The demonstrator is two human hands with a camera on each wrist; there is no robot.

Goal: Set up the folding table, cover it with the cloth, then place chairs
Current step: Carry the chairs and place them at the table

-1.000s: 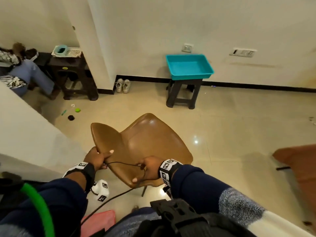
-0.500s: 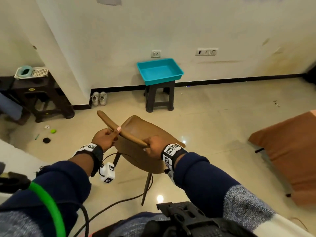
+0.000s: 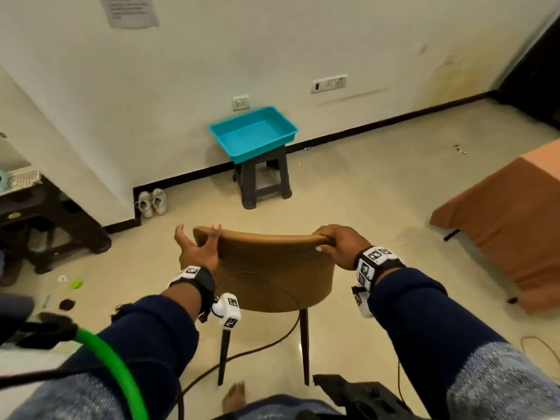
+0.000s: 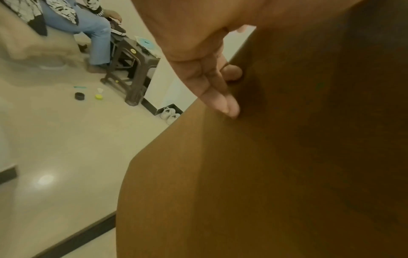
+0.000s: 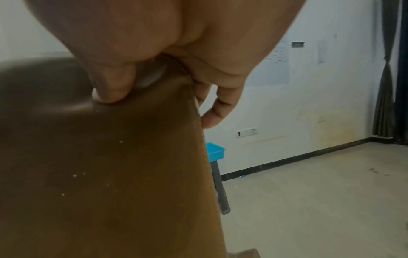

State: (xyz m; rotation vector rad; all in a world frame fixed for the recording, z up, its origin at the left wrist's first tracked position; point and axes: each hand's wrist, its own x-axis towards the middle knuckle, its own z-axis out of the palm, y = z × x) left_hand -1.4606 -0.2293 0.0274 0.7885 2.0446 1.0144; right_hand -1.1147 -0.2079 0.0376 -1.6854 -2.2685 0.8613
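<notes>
A brown leather-look chair [image 3: 272, 268] stands upright on its dark legs, its back towards me. My right hand [image 3: 333, 242] grips the right end of the backrest's top edge; in the right wrist view the thumb presses the chair's back [image 5: 110, 174] while the fingers [image 5: 217, 111] curl over the edge. My left hand [image 3: 197, 244] lies with spread, straight fingers against the backrest's left end. In the left wrist view those fingers [image 4: 220, 97] rest flat on the chair [image 4: 287, 174]. The table draped in an orange-brown cloth [image 3: 500, 225] stands at the right.
A teal tray [image 3: 254, 134] sits on a dark stool [image 3: 263, 183] by the wall ahead. White shoes [image 3: 151, 201] lie at the wall corner. A dark side table [image 3: 45, 219] and small floor items [image 3: 74, 283] are at the left. A cable [image 3: 257, 350] trails under the chair.
The chair went from tilted in both hands to upright on the floor, back facing me. My left hand loosened from a grip to flat fingers. The view swung right.
</notes>
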